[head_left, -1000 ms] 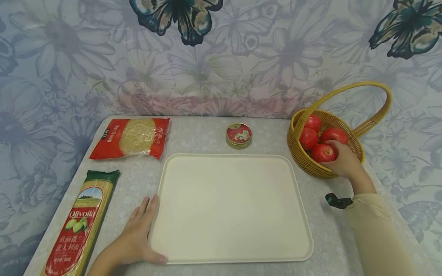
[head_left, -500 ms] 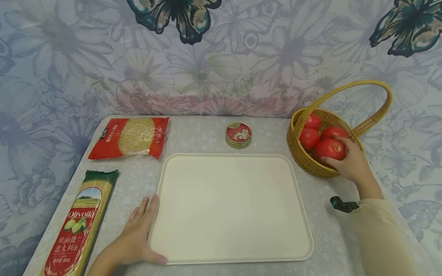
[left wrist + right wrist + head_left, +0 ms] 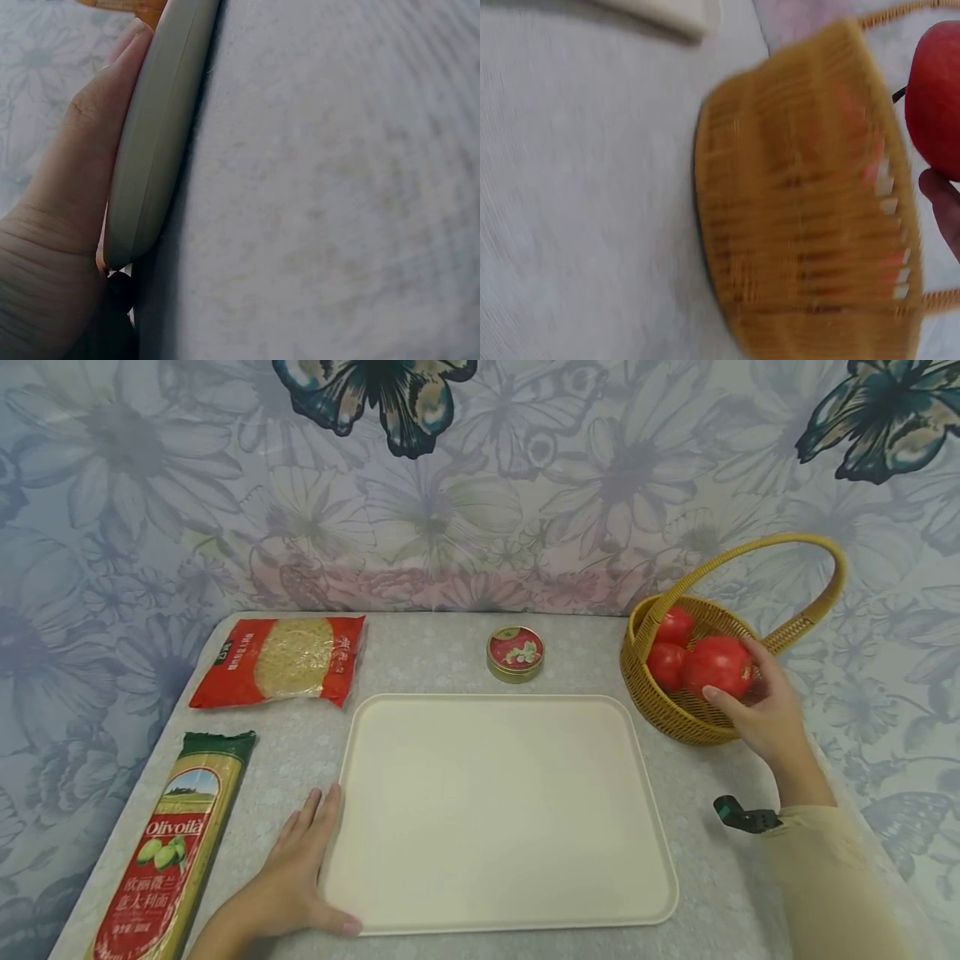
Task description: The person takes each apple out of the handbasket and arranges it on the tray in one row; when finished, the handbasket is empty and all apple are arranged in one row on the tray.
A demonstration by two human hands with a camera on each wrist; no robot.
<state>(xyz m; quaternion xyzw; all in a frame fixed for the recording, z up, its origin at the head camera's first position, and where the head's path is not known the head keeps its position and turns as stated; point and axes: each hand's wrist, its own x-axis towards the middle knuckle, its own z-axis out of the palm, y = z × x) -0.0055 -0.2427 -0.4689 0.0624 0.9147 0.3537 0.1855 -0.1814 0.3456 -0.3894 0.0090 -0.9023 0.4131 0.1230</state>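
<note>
My right hand [image 3: 772, 714] grips a red apple [image 3: 718, 666] between thumb and fingers, above the yellow wicker basket [image 3: 678, 722]. The apple [image 3: 939, 97] shows a dark stem in the right wrist view, clear of the basket's rim. More red apples [image 3: 666, 666] lie in the basket, partly hidden behind the held one. My left hand [image 3: 288, 868] lies along the left edge of a cream tray [image 3: 498, 814], fingers straight, thumb at its near-left corner. In the left wrist view the thumb [image 3: 82, 127] rests against the tray's side [image 3: 154, 142].
A red bag of pasta [image 3: 292, 658] lies at the back left, with a long spaghetti packet [image 3: 168, 852] in front of it. Behind the tray stands a small round tin [image 3: 515, 653]. The basket's tall handle [image 3: 806, 539] arches up at the right, close to the patterned wall.
The right hand has taken hold of an apple among the others and raised it from the basket, drawing it slightly right. The left hand stays at the tray.
</note>
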